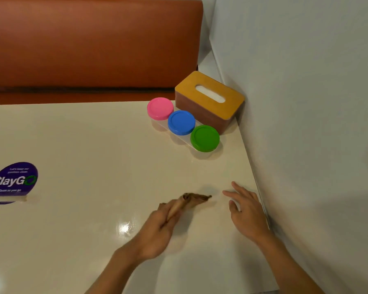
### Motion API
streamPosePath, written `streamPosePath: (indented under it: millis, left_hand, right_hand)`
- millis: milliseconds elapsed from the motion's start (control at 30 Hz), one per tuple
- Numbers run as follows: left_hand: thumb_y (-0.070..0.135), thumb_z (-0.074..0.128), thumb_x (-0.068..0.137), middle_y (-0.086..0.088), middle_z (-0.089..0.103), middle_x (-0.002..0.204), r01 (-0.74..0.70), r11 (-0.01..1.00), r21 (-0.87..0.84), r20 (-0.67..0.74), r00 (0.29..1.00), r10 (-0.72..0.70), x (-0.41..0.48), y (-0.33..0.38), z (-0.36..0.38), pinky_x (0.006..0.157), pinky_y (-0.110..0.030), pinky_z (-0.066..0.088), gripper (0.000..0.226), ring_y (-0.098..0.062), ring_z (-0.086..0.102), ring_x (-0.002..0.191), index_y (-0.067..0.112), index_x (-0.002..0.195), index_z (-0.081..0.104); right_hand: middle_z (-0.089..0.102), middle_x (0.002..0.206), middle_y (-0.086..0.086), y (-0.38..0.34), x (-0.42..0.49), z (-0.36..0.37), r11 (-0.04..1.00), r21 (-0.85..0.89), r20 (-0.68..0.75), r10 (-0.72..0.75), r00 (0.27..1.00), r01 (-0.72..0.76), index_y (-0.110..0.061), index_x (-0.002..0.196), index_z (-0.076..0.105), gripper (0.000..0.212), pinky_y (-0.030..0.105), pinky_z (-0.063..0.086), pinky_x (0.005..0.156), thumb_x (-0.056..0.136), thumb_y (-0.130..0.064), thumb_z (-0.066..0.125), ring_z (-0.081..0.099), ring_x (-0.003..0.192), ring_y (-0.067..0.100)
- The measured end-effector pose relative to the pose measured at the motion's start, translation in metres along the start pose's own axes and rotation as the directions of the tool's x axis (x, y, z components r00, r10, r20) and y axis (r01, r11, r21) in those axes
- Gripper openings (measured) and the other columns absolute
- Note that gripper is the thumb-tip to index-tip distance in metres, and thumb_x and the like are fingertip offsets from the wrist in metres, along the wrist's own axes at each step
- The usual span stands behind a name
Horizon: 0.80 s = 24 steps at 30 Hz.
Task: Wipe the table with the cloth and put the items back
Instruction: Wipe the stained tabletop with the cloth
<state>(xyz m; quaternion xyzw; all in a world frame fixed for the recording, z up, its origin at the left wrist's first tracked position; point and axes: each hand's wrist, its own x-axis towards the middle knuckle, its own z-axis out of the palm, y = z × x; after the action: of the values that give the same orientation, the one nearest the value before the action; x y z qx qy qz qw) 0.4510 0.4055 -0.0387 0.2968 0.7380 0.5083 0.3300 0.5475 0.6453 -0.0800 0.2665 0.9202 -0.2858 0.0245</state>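
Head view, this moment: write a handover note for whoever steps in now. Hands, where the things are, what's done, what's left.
Left hand: grips the bunched brown cloth low at the table; blurred, so likely mid-wipe.
Right hand: open, fingers spread, holding nothing, near the table edge by the wall.
Things: tissue box in the far corner against the wall; pink-lidded jar, blue-lidded jar and green-lidded jar in a row beside it.
Done: cannot tell how much is wiped.
Left: probably finish wiping, then see the jars and box are in place.
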Motion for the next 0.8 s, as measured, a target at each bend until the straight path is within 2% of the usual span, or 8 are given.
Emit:
streamPosePath:
  millis: [133,267,367,433,533,667,733,800]
  left_hand:
    - [0.031,0.036,0.104,0.022,0.055,0.137,-0.041,0.997,-0.069,-0.254,0.967,0.022,0.000,0.007,-0.063,0.108,-0.026,0.040,0.036,-0.001,0.048,0.130,0.044,0.134,0.050]
    - [0.018,0.035,0.095,0.004,0.055,0.141,0.027,0.944,0.329,-0.363,0.926,0.100,0.009,-0.022,-0.081,0.113,-0.044,0.032,0.049,-0.024,0.049,0.131,0.028,0.142,0.045]
    - [0.017,0.033,0.094,0.004,0.016,0.162,0.321,0.738,0.593,-0.295,0.940,-0.172,0.006,-0.052,-0.047,0.118,-0.056,0.001,0.066,-0.033,0.004,0.150,0.039,0.150,0.008]
    - [0.028,0.027,0.096,0.009,-0.012,0.162,0.355,0.596,0.720,-0.263,0.935,-0.239,-0.001,-0.069,-0.019,0.114,-0.058,-0.017,0.069,-0.030,-0.024,0.146,0.037,0.147,-0.019]
    - [0.045,0.004,0.083,0.009,-0.023,0.159,0.356,0.597,0.719,-0.260,0.934,-0.245,-0.002,-0.069,0.017,0.106,-0.055,-0.031,0.068,-0.028,-0.036,0.140,0.037,0.144,-0.026]
    - [0.037,0.023,0.092,0.008,-0.025,0.158,0.275,0.603,0.749,-0.182,0.960,-0.212,-0.013,-0.049,0.080,0.108,-0.061,-0.025,0.071,-0.034,-0.033,0.142,0.035,0.148,-0.020]
    - [0.040,0.024,0.092,0.010,-0.017,0.159,0.231,0.658,0.717,-0.134,0.972,-0.195,-0.018,-0.037,0.102,0.108,-0.059,-0.022,0.068,-0.037,-0.026,0.143,0.034,0.153,-0.006]
    - [0.042,0.023,0.097,0.020,-0.018,0.158,0.210,0.735,0.645,-0.053,0.971,-0.231,-0.022,-0.030,0.116,0.105,-0.051,-0.030,0.064,-0.027,-0.034,0.142,0.040,0.151,-0.010]
  right_hand:
    - [0.044,0.149,-0.005,-0.003,-0.001,-0.001,1.000,-0.009,0.004,-0.010,1.000,0.010,-0.026,0.122,0.065,0.036,0.042,0.040,0.107,0.092,-0.009,0.056,0.039,0.134,0.023]
    - [0.040,0.151,-0.005,-0.005,-0.004,0.001,0.999,-0.039,0.024,-0.004,1.000,0.005,-0.026,0.125,0.063,0.038,0.042,0.037,0.109,0.092,-0.009,0.055,0.037,0.136,0.023]
    - [0.039,0.152,-0.005,-0.005,-0.005,0.005,1.000,-0.031,0.025,-0.001,1.000,0.002,-0.026,0.126,0.062,0.039,0.042,0.037,0.109,0.092,-0.009,0.056,0.035,0.137,0.023]
    - [0.038,0.152,-0.006,-0.005,-0.004,0.007,1.000,-0.024,0.031,-0.009,0.999,0.010,-0.027,0.127,0.061,0.039,0.043,0.036,0.109,0.092,-0.010,0.055,0.034,0.138,0.022]
    - [0.038,0.152,-0.007,-0.004,-0.004,0.008,1.000,-0.022,0.024,-0.011,1.000,0.012,-0.027,0.127,0.061,0.039,0.043,0.036,0.109,0.092,-0.010,0.055,0.034,0.138,0.022]
    - [0.035,0.154,-0.006,0.001,-0.006,0.008,0.999,-0.053,0.042,-0.009,0.999,0.011,-0.028,0.128,0.060,0.040,0.042,0.034,0.110,0.092,-0.012,0.056,0.032,0.140,0.023]
    - [0.032,0.155,-0.007,0.000,-0.004,0.009,0.999,-0.042,0.063,-0.017,0.998,0.019,-0.029,0.129,0.059,0.040,0.040,0.030,0.113,0.093,-0.013,0.054,0.028,0.142,0.022]
    - [0.029,0.156,-0.007,-0.001,-0.006,0.009,1.000,0.010,0.096,-0.010,0.995,0.009,-0.030,0.128,0.059,0.038,0.038,0.025,0.117,0.095,-0.014,0.053,0.022,0.145,0.020]
